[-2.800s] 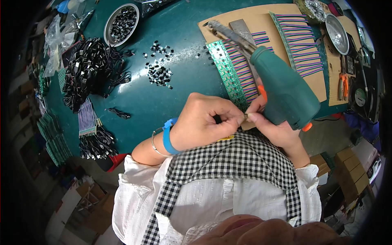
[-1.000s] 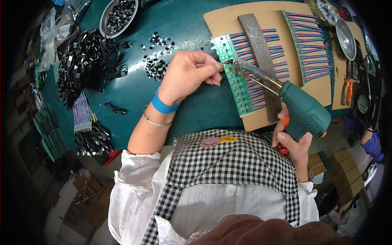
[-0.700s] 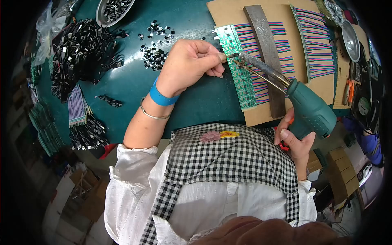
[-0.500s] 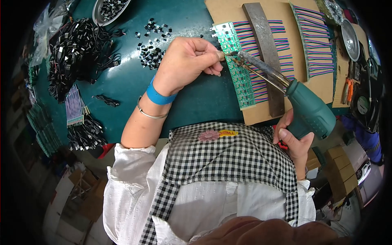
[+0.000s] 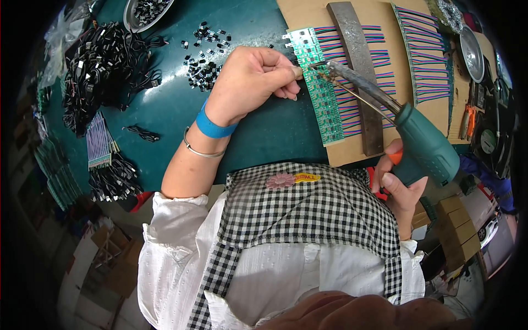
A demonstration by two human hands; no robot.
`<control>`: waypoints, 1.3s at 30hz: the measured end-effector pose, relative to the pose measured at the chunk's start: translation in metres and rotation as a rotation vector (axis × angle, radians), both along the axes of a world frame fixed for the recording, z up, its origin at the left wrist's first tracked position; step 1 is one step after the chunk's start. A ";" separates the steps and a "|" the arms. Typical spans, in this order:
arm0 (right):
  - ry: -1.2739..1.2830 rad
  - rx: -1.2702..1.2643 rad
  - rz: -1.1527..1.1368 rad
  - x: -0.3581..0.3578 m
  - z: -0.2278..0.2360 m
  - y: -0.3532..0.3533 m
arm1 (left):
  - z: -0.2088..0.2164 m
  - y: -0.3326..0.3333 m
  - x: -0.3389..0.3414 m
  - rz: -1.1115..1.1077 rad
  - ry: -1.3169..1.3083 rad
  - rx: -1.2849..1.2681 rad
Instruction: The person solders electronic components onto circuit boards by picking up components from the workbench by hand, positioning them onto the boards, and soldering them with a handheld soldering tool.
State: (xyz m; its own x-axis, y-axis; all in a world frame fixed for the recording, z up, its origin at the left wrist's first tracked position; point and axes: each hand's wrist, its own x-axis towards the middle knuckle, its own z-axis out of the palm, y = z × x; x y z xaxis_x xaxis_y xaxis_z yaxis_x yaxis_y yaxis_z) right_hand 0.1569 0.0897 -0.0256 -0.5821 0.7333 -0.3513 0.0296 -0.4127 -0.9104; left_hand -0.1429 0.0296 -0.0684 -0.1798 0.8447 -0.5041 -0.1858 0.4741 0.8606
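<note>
Holding a green soldering gun (image 5: 426,143) over a green circuit board (image 5: 320,102).
Gripping its handle in the right hand (image 5: 400,193); pinching with the left hand (image 5: 256,78) at the board's left edge, on what cannot tell; beside cardboard-backed wires (image 5: 331,55) under a metal bar (image 5: 360,77).

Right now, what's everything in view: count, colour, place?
table: one, green, beneath
cardboard sheet: one, tan, on table
wired circuit boards: two, green, on cardboard sheet
metal bar: one, grey, between boards
soldering gun: one, green, right
loose connectors: many, black and silver, centre left
dishes: two, silver, upper left, upper right
cable heap: one, black, left
pliers: one, orange, right
apron: one, black-and-white, worn
left hand: one, bare, at left board's edge
right hand: one, bare, on soldering gun
</note>
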 end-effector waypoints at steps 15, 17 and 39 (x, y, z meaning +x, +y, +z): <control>0.014 0.018 0.163 0.016 -0.011 0.001 | -0.001 -0.001 0.000 0.011 -0.010 -0.001; 0.008 0.022 0.169 0.015 -0.009 0.000 | -0.001 -0.001 0.000 0.011 -0.023 0.003; 0.573 0.231 -0.408 0.042 0.013 0.087 | 0.002 0.001 0.004 0.023 -0.014 -0.024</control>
